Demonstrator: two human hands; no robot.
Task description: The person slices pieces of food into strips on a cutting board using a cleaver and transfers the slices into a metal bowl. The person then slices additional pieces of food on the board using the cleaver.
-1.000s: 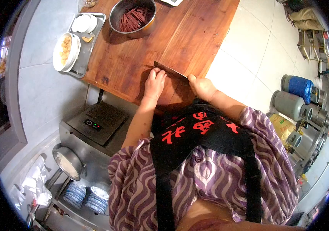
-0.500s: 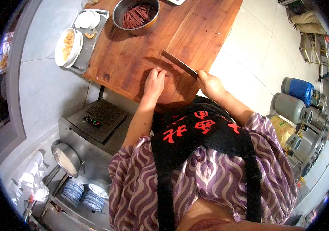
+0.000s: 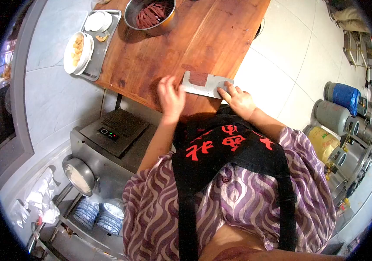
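My right hand (image 3: 239, 99) grips a cleaver (image 3: 210, 85) near the right edge of the wooden table (image 3: 164, 56). The broad blade is turned nearly flat, and a dark reddish-brown piece (image 3: 198, 78), perhaps meat, lies against its face. Just left of the blade's end, my left hand (image 3: 171, 96) is raised with its fingers apart and slightly blurred; nothing shows in it. Farther up the table stands a metal bowl (image 3: 168, 27) of dark red strips (image 3: 152, 16).
At the table's left edge, a metal tray (image 3: 94, 65) carries white dishes, one with yellowish chunks (image 3: 77, 48). Below left sits a dark-topped appliance (image 3: 123, 130), with stacked bowls (image 3: 110, 217) under it. Several gas cylinders (image 3: 328, 112) stand on the floor to the right.
The cleaver has turned from edge-on to nearly flat, and a reddish-brown piece now shows on its blade. My left hand has opened from a closed position and shifted slightly left.
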